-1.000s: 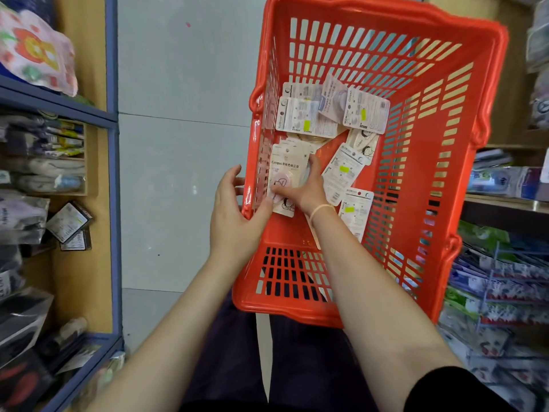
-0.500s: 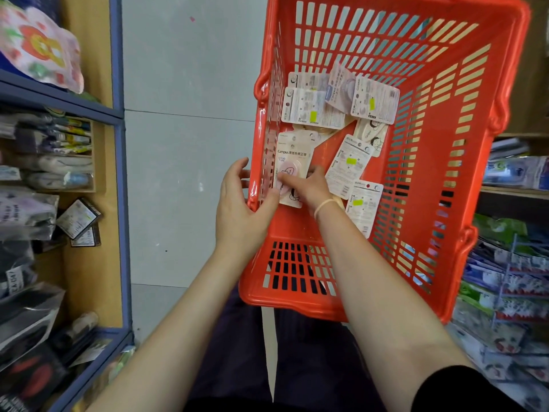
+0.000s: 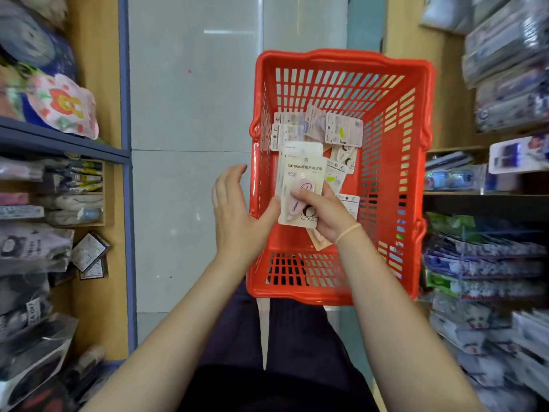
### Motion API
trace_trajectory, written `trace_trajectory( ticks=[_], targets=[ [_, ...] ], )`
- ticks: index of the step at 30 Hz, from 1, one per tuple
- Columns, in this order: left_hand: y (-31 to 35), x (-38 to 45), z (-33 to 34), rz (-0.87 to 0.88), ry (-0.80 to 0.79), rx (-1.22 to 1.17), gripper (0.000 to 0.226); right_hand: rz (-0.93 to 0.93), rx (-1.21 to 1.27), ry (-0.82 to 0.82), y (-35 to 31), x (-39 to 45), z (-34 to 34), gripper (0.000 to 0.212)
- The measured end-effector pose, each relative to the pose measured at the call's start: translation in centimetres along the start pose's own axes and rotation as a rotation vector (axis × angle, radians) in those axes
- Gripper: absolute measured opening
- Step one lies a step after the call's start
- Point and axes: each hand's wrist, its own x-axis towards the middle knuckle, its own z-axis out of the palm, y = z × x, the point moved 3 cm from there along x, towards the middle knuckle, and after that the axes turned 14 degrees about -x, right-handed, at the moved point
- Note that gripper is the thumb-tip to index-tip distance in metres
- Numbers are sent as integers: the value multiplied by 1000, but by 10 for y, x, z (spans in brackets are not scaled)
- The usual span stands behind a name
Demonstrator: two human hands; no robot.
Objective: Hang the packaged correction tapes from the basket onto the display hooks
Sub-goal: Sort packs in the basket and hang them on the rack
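A small stack of packs is lifted from the basket

The cream cardboard packs with a pink correction tape [image 3: 300, 185] are above the near-left corner of the red plastic slotted basket [image 3: 386, 179], pinched by the right hand [image 3: 319, 212]; the left hand [image 3: 237, 215], fingers relaxed, touches their edge with the thumb, probably to square them for the hooks.

Your right hand [image 3: 322, 214] grips a stack of packaged correction tapes [image 3: 303, 185] above the red basket [image 3: 395, 179]. Your left hand [image 3: 237, 215] is spread beside it, thumb touching the stack's left edge. More packs [image 3: 343, 130] lie in the basket. Stocked shelves [image 3: 59, 144] flank both sides.
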Motion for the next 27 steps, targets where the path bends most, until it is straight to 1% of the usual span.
trace_trajectory(
  ticks=[1,2,4,5,7,8,9,10,11,12,14,16,19,21,23,25,27],
  targets=[
    [17,0,-3,18,-5,-52,73,-35,43,-44,-16,-28,0,49],
    [36,1,-5,-5,-36,-129,78,-81,55,-88,-33,-56,0,55],
    [82,1,-10,-111,-164,-356,91,-164,36,-162,-70,-111,4,76],
    [105,1,-11,-161,-248,-491,91,-208,35,-166,-88,-139,7,78],
    [153,-2,-13,-222,-420,-726,72,-299,43,-102,-124,-190,10,63],
    [176,-4,-14,-223,-480,-797,61,-370,12,-44,-142,-213,11,51],
    [198,-7,-16,-207,-508,-844,57,-440,-29,44,-161,-235,13,37],
    [220,-9,-18,-190,-519,-880,57,-491,-92,163,-177,-252,11,24],
    [239,-10,-18,-174,-524,-912,59,-532,-129,288,-192,-268,10,21],
    [257,-11,-17,-160,-532,-944,59,-584,-152,401,-204,-281,7,29],
    [290,-15,-12,-132,-566,-1002,57,-680,-138,606,-219,-309,1,57],
    [319,-22,-4,-103,-586,-1035,59,-762,-170,795,-225,-338,-5,68],
    [351,-41,13,-84,-607,-1054,50,-777,-325,1086,-220,-377,-17,74],
    [367,-60,27,-72,-654,-1060,44,-784,-402,1240,-211,-400,-25,74],
    [381,-83,40,-54,-730,-1057,37,-773,-411,1332,-200,-422,-34,72],
    [394,-108,49,-17,-856,-1043,28,-742,-369,1381,-191,-443,-44,67],
    [405,-131,56,36,-1025,-1007,32,-740,-296,1406,-180,-464,-53,60]
  ],
)
